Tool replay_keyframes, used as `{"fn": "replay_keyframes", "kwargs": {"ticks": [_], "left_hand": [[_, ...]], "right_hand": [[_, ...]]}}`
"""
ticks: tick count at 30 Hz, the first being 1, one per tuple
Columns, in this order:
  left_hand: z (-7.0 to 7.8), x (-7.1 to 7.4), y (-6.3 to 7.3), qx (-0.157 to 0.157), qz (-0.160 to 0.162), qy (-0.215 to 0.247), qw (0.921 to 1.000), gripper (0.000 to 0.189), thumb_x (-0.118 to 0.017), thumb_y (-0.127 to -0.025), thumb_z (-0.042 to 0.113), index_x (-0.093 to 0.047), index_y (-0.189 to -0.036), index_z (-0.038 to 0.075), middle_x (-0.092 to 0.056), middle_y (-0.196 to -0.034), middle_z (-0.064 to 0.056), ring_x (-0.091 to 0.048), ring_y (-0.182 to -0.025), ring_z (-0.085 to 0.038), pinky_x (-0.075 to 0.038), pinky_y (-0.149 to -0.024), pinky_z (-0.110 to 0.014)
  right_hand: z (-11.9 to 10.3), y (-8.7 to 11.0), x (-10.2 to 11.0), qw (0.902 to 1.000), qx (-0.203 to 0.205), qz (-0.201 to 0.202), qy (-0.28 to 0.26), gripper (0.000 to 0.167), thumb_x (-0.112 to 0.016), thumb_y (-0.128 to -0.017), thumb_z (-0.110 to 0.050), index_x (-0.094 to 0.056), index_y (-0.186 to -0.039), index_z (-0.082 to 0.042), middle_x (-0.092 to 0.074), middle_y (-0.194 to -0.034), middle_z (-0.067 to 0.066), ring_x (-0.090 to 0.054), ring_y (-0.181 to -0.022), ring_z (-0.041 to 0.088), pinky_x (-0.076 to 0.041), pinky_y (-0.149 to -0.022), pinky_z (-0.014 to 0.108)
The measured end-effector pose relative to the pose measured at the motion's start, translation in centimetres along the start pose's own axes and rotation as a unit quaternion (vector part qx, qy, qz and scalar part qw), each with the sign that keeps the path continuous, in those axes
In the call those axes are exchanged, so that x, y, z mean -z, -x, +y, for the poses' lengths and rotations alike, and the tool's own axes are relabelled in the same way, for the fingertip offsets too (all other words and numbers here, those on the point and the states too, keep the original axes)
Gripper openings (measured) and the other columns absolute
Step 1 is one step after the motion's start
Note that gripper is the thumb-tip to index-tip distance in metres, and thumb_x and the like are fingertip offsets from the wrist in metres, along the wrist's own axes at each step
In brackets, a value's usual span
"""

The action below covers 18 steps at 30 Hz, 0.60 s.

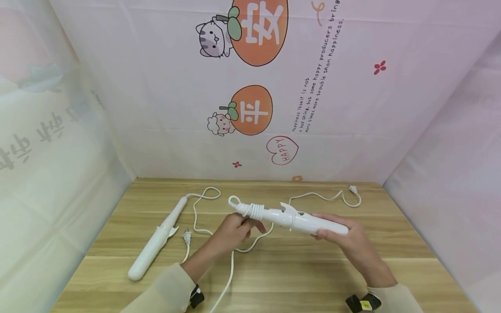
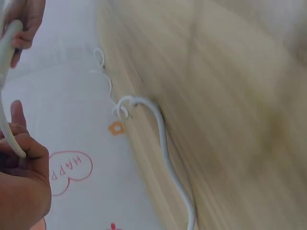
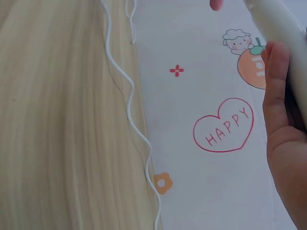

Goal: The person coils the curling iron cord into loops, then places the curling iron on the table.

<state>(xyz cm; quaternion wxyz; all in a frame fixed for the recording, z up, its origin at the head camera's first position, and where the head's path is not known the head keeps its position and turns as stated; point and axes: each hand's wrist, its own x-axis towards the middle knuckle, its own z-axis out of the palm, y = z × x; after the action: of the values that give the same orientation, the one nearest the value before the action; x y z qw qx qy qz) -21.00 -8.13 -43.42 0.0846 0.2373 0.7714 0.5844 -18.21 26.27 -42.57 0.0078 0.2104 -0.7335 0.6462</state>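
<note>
A white curling iron [image 1: 309,222] is held up over the table, with several turns of its cord [image 1: 255,211] wound round the slim handle end. My right hand [image 1: 354,237] grips its thick end, the thumb in front and the fingers behind. At the handle end, my left hand [image 1: 235,232] is just below the wound cord. In the left wrist view my left hand [image 2: 24,177] has its fingers curled on the white cord [image 2: 10,139], with one finger pointing up. The right wrist view shows my right hand [image 3: 283,110] along the white barrel [image 3: 276,21].
A second white curling iron [image 1: 156,241] lies on the wooden table [image 1: 305,278] at the left, its cord [image 1: 197,213] looping behind and its plug [image 1: 187,237] beside it. Another plug [image 1: 353,189] lies at the back right. Printed cloth walls [image 1: 332,152] enclose the table.
</note>
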Motion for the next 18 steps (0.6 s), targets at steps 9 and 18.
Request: {"fn": "replay_keyframes", "kwargs": {"ticks": [9, 18], "left_hand": [[0.6, -1.0, 0.2, 0.02, 0.025, -0.041, 0.9987, 0.033, -0.049, -0.118, 0.024, -0.077, -0.122, 0.008, -0.081, -0.092, 0.0, -0.034, -0.048, -0.003, -0.03, -0.046, -0.02], [1.2, -0.7, 0.6, -0.01, 0.034, -0.158, 0.9868, 0.03, -0.055, -0.116, 0.024, -0.073, -0.094, 0.016, -0.073, -0.074, 0.004, -0.036, -0.049, 0.0, -0.032, -0.049, -0.02]], "right_hand": [[-0.4, -0.4, -1.1, 0.9954, -0.043, 0.053, 0.067, 0.04, -0.078, -0.098, 0.001, -0.071, -0.137, 0.006, -0.081, -0.121, -0.01, -0.082, -0.089, 0.02, -0.065, -0.084, 0.03], [-0.9, -0.5, -1.7, 0.9819, -0.089, 0.094, 0.138, 0.045, -0.085, -0.096, -0.016, -0.074, -0.138, -0.004, -0.082, -0.111, -0.013, -0.079, -0.091, 0.015, -0.059, -0.082, 0.028]]}}
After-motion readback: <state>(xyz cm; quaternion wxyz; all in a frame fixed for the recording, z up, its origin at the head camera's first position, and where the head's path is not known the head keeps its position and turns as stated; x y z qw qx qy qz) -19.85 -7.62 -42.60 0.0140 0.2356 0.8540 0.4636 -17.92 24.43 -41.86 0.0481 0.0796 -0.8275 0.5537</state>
